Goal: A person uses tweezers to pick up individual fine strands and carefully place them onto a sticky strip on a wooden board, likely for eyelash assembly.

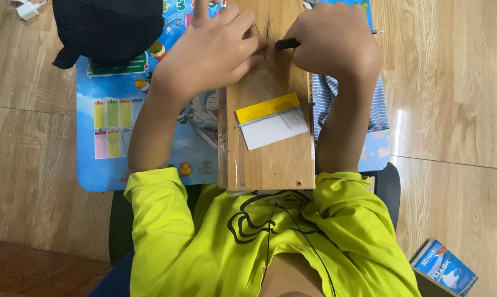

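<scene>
Left hand (215,49) pins fine dark hair (268,33) on the board (270,159); right hand (336,38) grips a thin tool (287,43). Hair looks light, slippery; best pinched near the fingers.

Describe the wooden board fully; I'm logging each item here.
The wooden board is a long, light-brown plank with visible grain and a small hole near its close corner. It lies flat on a blue printed table, reaching the person's chest. A yellow-and-white card rests on it. The left hand presses dark strands against its far end; the right hand holds a thin dark tool there.
</scene>
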